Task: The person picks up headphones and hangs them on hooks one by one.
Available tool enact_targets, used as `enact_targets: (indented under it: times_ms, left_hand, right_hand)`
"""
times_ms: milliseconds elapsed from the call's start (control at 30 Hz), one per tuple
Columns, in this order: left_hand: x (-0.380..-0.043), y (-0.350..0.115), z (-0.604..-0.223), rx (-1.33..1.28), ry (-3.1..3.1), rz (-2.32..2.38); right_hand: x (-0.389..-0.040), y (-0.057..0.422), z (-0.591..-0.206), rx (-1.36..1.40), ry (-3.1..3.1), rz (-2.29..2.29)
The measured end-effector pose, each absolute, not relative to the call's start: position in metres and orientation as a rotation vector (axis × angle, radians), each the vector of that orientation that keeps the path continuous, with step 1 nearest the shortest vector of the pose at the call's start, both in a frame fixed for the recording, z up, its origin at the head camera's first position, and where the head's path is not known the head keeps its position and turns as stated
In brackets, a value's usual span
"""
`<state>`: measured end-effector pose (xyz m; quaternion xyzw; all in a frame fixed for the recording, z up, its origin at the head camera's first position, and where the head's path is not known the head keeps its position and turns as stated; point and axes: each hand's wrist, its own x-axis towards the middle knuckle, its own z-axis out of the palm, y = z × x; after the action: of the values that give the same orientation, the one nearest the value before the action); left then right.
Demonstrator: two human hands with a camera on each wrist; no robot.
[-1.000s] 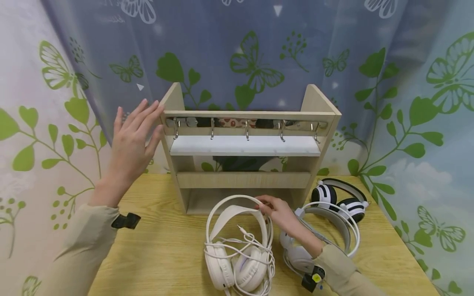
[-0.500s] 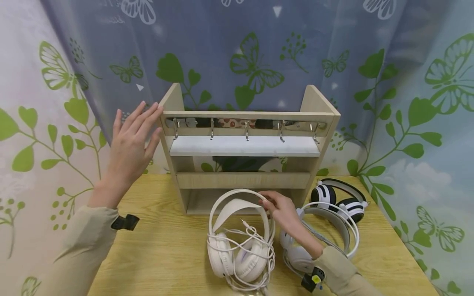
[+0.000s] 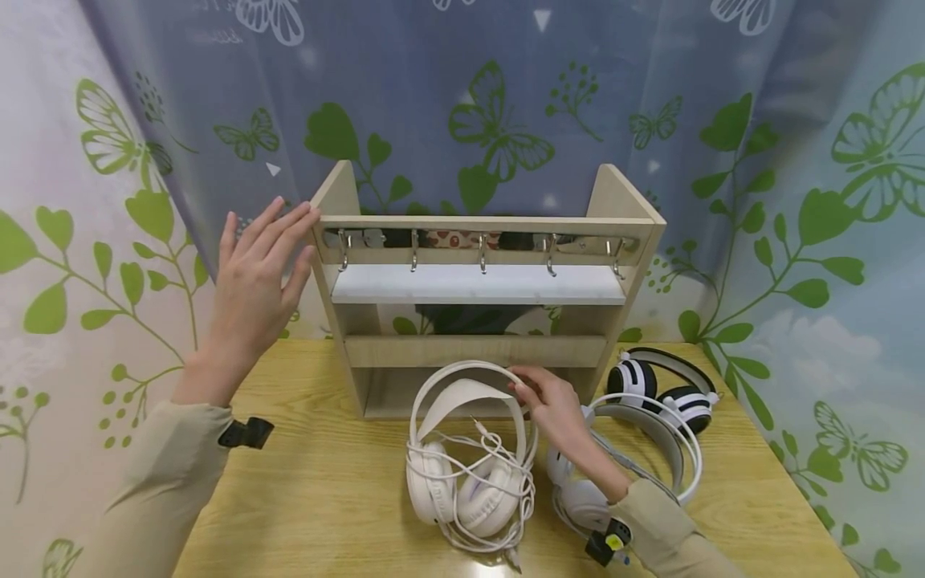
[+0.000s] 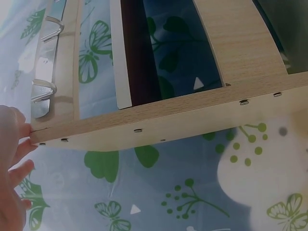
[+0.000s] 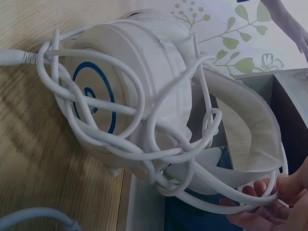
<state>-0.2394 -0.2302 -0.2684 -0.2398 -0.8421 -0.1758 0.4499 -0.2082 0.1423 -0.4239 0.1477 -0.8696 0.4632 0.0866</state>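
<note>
White headphones (image 3: 486,499) are being held band-up over the worktop (image 3: 311,482), before the rack (image 3: 405,352), lying left of and below the nearer right hand (image 3: 552,405), which is pinching the band; left hand (image 3: 254,285) is touching the rack, fingers straight.

You can read no word or number with certainty. On one ear cup (image 5: 103,85) of the white headphones (image 3: 426,502), you see a blue ring (image 5: 105,78) around a small blue mark (image 5: 90,92), crossed by the cable (image 5: 139,101). On the curtain (image 3: 405,72), above the back-left corner of the table (image 3: 289,498), pale lettering (image 3: 230,37) is too faint for you to read.
</note>
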Motion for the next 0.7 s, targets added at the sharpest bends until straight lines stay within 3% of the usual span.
enact_targets:
  times_ms: [700]
  left_hand:
    - [-0.240, -0.230, -0.269, -0.574, -2.078, -0.440]
  right_hand:
    - [-0.211, 0.139, -0.407, 0.499, -2.504, 1.232]
